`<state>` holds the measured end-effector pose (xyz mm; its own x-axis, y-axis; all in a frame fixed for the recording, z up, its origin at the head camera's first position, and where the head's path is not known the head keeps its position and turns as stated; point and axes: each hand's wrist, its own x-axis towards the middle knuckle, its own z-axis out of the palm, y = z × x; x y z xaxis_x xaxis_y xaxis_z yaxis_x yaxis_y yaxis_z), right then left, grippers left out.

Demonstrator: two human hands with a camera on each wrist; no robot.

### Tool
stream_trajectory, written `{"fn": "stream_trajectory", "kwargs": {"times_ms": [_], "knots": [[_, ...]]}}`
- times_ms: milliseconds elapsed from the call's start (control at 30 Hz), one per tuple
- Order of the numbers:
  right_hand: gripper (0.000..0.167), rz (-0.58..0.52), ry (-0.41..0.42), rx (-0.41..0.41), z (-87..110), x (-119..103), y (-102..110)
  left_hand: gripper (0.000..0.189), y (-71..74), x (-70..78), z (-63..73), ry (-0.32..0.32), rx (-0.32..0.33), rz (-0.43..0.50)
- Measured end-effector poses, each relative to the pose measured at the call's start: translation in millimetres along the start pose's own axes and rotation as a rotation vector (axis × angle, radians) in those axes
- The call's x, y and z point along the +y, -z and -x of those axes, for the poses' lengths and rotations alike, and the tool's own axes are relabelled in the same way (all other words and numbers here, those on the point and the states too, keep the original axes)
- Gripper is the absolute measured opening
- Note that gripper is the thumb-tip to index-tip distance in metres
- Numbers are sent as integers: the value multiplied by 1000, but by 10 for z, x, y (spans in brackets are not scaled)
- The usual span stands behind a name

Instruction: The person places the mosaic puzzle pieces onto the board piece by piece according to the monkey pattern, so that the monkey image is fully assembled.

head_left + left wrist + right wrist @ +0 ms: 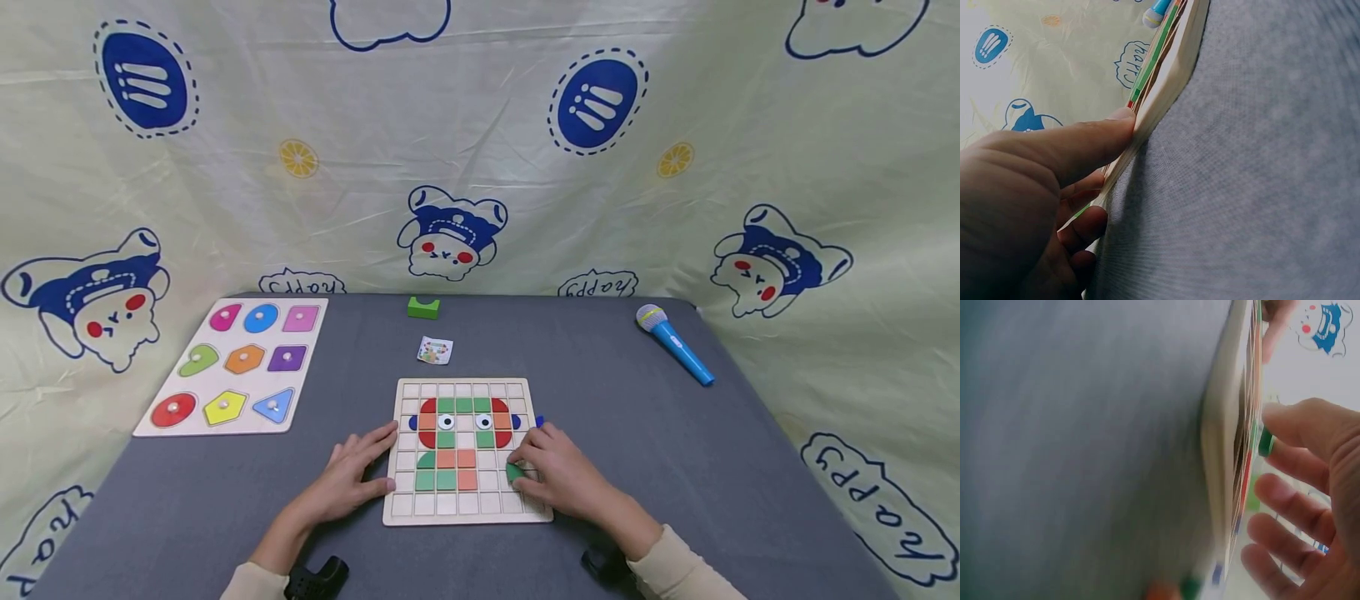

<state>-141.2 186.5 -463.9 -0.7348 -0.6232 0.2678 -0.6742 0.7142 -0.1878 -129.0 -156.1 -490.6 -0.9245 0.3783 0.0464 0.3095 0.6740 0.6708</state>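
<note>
A white square grid board (498,503) lies on the table, bearing red, green, orange and blue tiles and two eye tiles (446,422). My left hand (347,477) rests at the board's left edge, fingers fairly straight, with the thumb (1100,140) touching the rim in the left wrist view. Over the lower right squares, my right hand (561,473) pinches a small green tile with a rounded side (513,472). In the right wrist view this green tile (1265,442) sits between thumb and index finger, the other fingers loosely bent.
A shape puzzle board (258,333) lies at the left. Beyond the grid board are a picture card (435,350) and a green notched block (423,308). A blue toy microphone (678,348) lies back right. A blue piece (539,422) shows beside the board's right edge.
</note>
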Motion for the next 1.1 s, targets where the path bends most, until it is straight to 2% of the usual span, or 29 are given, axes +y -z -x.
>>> {"fn": "stream_trajectory", "kwargs": {"times_ms": [233, 400, 533, 767, 1100], "knots": [[23, 26, 10, 0, -118, -161, -81, 70, 5, 6, -1, -1, -7, 0], [22, 19, -14, -45, -173, -242, -97, 70, 7, 12, -2, 2, -10, 1], [21, 11, -27, -65, -197, -261, -122, 70, 7, 19, -2, 7, -11, 3], [20, 28, -11, -39, -206, -282, -156, 69, 4, 20, -6, 15, -13, 5], [23, 12, -51, -106, -206, -297, -145, 69, -4, 16, -5, 16, -14, 0]]}}
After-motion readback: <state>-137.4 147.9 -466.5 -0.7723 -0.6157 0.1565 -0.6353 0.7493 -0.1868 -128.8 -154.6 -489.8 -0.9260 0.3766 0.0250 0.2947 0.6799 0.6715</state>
